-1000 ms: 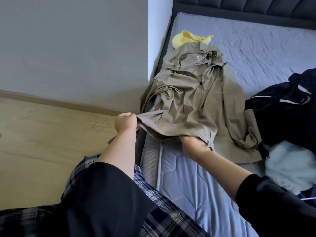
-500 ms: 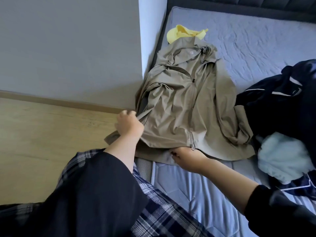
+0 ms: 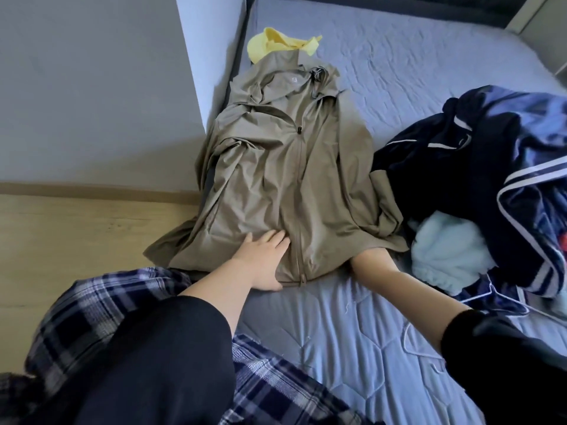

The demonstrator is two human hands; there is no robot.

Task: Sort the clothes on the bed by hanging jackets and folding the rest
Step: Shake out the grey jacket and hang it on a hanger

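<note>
The left hand (image 3: 260,259) is lying flat on the khaki jacket (image 3: 264,179), arm reaching forward from a black sleeve; its fingers (image 3: 274,239) are stretching out straight and close together, pressing the cloth and gripping nothing; the thumb is resting at the hem. The jacket is lying front up on the bed (image 3: 337,332), spreading away beyond the fingertips; its closed zip (image 3: 299,194) is running just to the right of the fingers. The right hand (image 3: 366,259) is reaching under the hem, further right past the zip; the cloth is covering its fingers, so I cannot tell how they are lying. Far beyond the fingertips, inside the collar, a small white label (image 3: 294,79) is showing; its writing is too small to read.
</note>
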